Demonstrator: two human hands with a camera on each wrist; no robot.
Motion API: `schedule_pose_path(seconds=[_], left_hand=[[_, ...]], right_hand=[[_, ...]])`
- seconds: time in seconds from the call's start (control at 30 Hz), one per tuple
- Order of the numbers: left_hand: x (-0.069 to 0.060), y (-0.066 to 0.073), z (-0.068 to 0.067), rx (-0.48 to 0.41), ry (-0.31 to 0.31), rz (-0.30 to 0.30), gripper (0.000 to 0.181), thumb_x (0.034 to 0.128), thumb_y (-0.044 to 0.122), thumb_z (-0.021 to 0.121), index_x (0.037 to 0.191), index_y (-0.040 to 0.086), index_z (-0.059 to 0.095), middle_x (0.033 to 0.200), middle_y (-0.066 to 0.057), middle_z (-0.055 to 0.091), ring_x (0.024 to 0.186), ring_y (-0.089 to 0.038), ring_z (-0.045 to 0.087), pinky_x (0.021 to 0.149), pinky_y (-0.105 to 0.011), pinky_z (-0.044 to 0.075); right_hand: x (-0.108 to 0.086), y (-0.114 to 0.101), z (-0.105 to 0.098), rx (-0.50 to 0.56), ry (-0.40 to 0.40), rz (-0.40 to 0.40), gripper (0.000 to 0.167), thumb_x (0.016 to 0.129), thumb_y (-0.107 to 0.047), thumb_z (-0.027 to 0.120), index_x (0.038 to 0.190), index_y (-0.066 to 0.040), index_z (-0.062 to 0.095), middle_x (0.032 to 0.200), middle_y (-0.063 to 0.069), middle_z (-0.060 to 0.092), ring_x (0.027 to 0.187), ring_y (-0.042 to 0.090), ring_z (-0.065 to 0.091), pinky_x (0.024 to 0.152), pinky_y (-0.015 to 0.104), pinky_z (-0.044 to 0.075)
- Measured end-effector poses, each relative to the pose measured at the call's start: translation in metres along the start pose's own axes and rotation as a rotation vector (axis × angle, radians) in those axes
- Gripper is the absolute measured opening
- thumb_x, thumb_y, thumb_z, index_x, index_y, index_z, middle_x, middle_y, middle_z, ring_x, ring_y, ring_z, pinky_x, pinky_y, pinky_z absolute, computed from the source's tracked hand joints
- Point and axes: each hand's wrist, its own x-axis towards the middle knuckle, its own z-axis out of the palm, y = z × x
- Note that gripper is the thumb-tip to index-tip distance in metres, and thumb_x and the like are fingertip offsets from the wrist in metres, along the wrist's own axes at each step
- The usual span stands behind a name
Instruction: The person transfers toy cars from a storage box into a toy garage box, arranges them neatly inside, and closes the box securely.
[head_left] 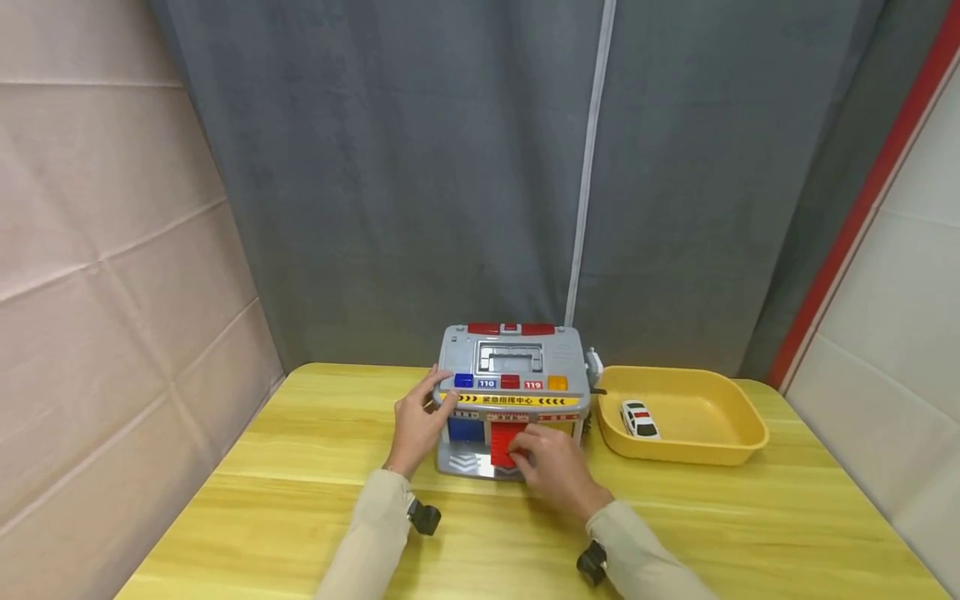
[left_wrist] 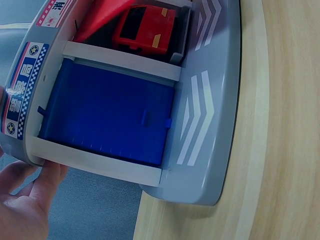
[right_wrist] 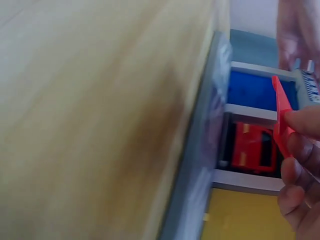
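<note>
From my remote feeds, I had the right grip (head_left: 557, 467) pinching the red door (head_left: 500, 450) at the front of the toy station (head_left: 510, 401), the panel tilted outward from its middle bay. The red car (left_wrist: 150, 27) lay inside that bay, behind and below the raised panel; I judged its long axis ran from the station's front to its back. My right grip was the nearer one, in front of the bay. My left grip (head_left: 415, 425) held the station's left corner, beside the lowered blue door (left_wrist: 107, 112). Right of the station, a yellow tray (head_left: 675, 455) carried a white car (head_left: 640, 419). Any reach for the red car turned, I thought, on clearance under that panel.
</note>
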Motion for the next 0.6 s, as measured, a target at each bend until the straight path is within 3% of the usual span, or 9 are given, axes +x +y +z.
schedule_pose_path(seconds=[0.2,0.43,0.6], left_hand=[[0.0,-0.001,0.001,0.002,0.006,0.001,0.036,0.0944,0.031,0.069,0.128,0.02,0.067,0.158,-0.013,0.043,0.131,-0.042,0.057,0.103,-0.048,0.055],[0.0,-0.001,0.003,0.008,0.001,-0.013,0.037,0.0941,0.031,0.069,0.129,0.021,0.066,0.159,-0.012,0.042,0.132,-0.041,0.057,0.103,-0.046,0.055],[0.0,-0.001,0.001,0.006,0.009,-0.014,0.036,0.0942,0.031,0.069,0.129,0.021,0.066,0.159,-0.013,0.042,0.132,-0.041,0.057,0.103,-0.047,0.055]], right_hand=[[-0.001,0.009,0.012,0.044,-0.032,0.074,0.012,0.081,-0.014,0.081,0.088,-0.022,0.078,0.087,-0.008,0.077,0.079,0.009,0.07,0.074,0.027,0.062],[0.006,0.022,0.018,0.16,-0.145,0.262,0.014,0.086,-0.011,0.077,0.094,-0.02,0.081,0.103,0.002,0.08,0.106,0.021,0.073,0.098,0.045,0.06],[0.011,0.023,0.016,0.199,-0.181,0.319,0.016,0.085,-0.009,0.076,0.095,-0.02,0.082,0.103,0.003,0.08,0.108,0.023,0.072,0.099,0.046,0.059]])
